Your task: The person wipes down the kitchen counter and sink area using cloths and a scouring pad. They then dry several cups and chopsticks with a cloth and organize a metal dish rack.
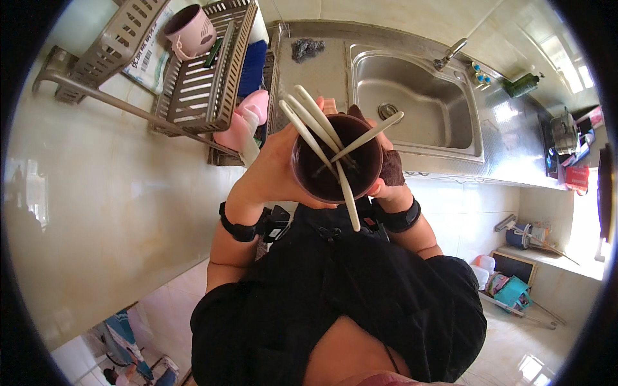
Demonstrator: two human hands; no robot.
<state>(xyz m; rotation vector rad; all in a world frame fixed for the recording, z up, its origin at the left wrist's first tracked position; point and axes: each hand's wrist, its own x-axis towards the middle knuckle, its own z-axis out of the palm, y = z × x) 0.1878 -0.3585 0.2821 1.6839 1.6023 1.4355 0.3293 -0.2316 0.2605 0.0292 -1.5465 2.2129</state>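
Observation:
In front of my chest I hold a dark-lined round cup (pixel 316 189), its mouth facing up toward me. Several slim white-handled utensils (pixel 309 124) stand in it and fan out over the rim; their lower ends are too dark to make out. My left hand (pixel 273 171) wraps the cup's left side. On the other side, my right hand (pixel 385 189) presses a dark brown cloth (pixel 392 170) against the cup, with the thumb near the rim. The cup's outer wall is mostly hidden by my hands and the cloth.
Beyond the cup lies a steel sink (pixel 415 96) with a faucet (pixel 449 55). A dish rack (pixel 193 94) on the left wall holds a pink mug (pixel 190 33). Dark scouring mesh (pixel 307 49) rests on the counter. A green bottle (pixel 523 86) and a pot (pixel 564 132) stand right.

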